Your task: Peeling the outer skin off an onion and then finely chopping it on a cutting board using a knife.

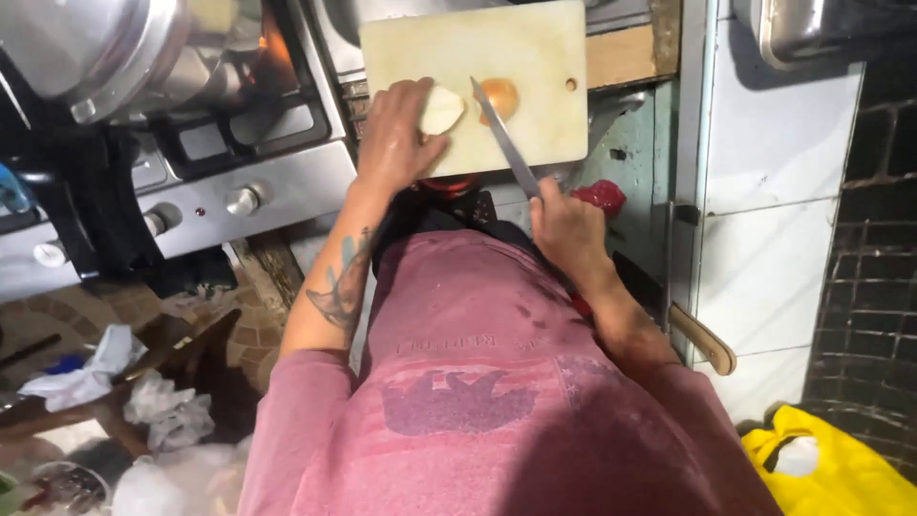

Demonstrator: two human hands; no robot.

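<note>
The left hand (pixel 396 134) is pinning a slick, firm onion half (pixel 441 110) on the cutting board (pixel 525 57), fingers curled over it, while the right hand (pixel 565 225) is gripping the knife (pixel 504 139).

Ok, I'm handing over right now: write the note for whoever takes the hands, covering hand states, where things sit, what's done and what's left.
Left hand: pressing a pale onion half onto the white cutting board.
Right hand: gripping the knife, blade angled up between the two pieces.
Second piece, orange-brown onion half, lies just right of the blade.
Done: the onion is split in two.
Left: neither half looks sliced yet.
Nearby: a lit stove stands to the left.
</note>
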